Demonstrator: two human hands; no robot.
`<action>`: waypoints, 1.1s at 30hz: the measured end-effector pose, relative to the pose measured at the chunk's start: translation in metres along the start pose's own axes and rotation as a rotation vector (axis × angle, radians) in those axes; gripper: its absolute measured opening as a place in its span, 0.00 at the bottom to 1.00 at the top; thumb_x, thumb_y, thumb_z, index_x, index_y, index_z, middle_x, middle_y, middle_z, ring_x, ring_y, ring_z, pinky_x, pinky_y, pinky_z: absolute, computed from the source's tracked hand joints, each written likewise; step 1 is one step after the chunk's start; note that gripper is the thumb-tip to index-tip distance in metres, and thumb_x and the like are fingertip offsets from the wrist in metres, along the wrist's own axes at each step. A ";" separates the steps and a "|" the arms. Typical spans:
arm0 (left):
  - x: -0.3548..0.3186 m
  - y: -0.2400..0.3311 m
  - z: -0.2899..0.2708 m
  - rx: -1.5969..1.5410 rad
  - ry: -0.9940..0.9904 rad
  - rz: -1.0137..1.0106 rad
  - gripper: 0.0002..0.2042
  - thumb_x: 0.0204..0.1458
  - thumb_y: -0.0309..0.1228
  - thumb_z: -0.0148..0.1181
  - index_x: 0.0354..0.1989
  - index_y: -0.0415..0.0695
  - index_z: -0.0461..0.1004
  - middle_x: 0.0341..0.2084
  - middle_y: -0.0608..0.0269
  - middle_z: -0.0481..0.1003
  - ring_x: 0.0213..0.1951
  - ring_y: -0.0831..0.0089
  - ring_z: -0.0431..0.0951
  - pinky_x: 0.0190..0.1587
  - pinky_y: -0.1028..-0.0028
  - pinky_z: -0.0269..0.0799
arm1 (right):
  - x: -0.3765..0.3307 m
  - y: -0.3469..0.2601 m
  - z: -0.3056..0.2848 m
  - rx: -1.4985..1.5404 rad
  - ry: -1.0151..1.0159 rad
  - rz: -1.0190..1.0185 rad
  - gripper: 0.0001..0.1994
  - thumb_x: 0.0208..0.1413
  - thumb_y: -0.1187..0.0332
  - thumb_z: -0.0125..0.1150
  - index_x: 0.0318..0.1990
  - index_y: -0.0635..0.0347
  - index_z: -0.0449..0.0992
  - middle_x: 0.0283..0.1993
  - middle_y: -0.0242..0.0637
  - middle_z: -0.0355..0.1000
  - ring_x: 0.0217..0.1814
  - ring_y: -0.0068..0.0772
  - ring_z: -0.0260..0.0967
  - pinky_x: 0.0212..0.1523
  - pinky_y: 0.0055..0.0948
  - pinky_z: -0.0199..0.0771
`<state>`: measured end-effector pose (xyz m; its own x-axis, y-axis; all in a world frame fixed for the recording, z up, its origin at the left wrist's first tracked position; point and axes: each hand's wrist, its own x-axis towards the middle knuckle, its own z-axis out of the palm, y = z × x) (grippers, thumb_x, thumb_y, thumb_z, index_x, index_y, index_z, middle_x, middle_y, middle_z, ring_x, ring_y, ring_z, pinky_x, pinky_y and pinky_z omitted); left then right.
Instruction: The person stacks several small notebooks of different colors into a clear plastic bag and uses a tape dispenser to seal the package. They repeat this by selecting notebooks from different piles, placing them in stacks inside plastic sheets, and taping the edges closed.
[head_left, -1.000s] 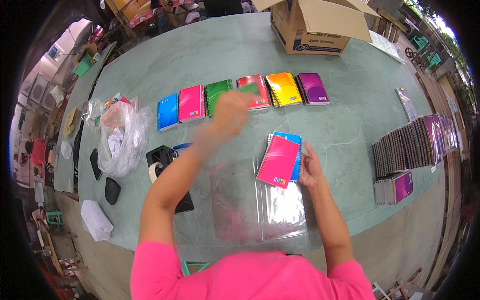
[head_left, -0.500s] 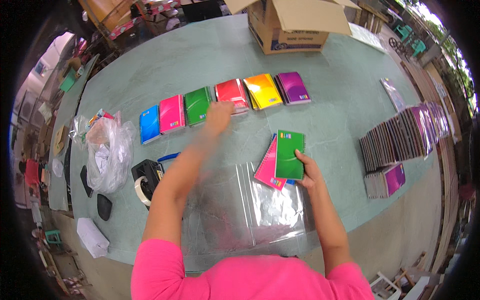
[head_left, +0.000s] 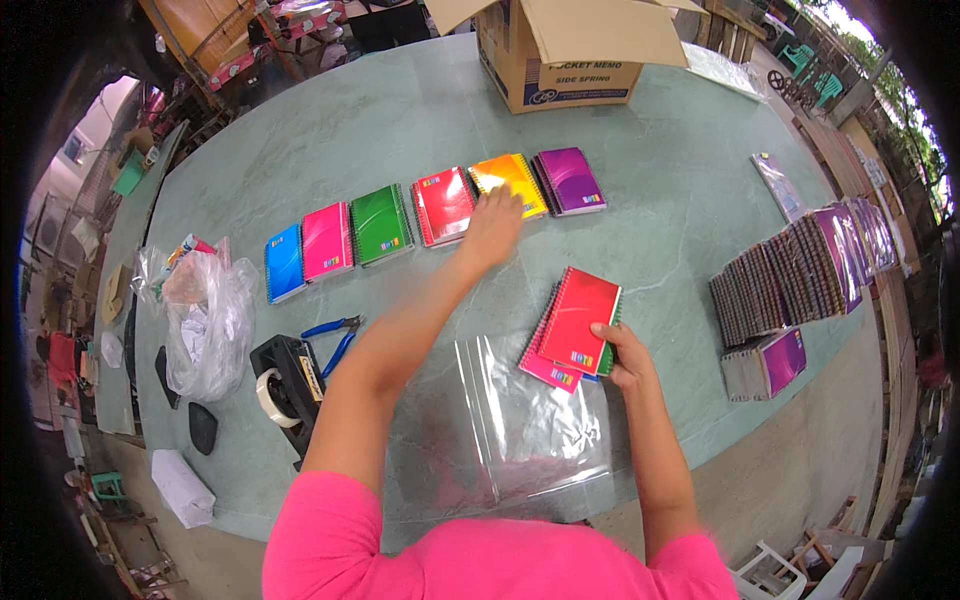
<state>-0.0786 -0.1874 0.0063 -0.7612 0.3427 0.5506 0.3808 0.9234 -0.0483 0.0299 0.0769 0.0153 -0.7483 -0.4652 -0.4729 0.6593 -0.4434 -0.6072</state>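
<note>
My left hand [head_left: 497, 222] reaches over the near part of the yellow spiral notebook pile [head_left: 503, 172], its fingers stretched out on the top cover. In my right hand [head_left: 626, 356] is a small fan of spiral notebooks, with a red notebook [head_left: 582, 318] uppermost and the thumb pressed on it. Green, pink and a bit of blue show beneath the red one. The row on the table also has blue [head_left: 284, 264], pink [head_left: 327, 242], green [head_left: 381, 226], red [head_left: 443, 205] and purple [head_left: 570, 181] notebook piles. Below the held notebooks lies a clear plastic bag [head_left: 520, 430].
A cardboard box [head_left: 575, 85] stands open at the back. Stacked notebooks [head_left: 770, 275] fill the right side. At left are a tape dispenser [head_left: 288, 385], blue-handled cutters [head_left: 338, 345], a bag of plastic scraps [head_left: 208, 330] and a black stone-like object [head_left: 203, 428].
My left hand has gone from the red pile rightward to the yellow one. A red notebook now tops those in my right hand, where a green one was uppermost.
</note>
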 end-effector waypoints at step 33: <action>-0.050 -0.130 -0.138 -0.517 -0.107 -0.909 0.20 0.49 0.43 0.58 0.39 0.36 0.69 0.33 0.47 0.75 0.38 0.55 0.77 0.39 0.60 0.71 | 0.022 0.035 0.053 0.211 -0.146 0.054 0.26 0.56 0.54 0.54 0.55 0.63 0.63 0.55 0.43 0.66 0.56 0.41 0.65 0.56 0.41 0.65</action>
<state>-0.0180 -0.3480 0.1000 -0.9055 -0.4060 0.1235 -0.1989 0.6630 0.7217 0.0399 0.0104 0.0178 -0.7030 -0.5916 -0.3948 0.7104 -0.5574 -0.4296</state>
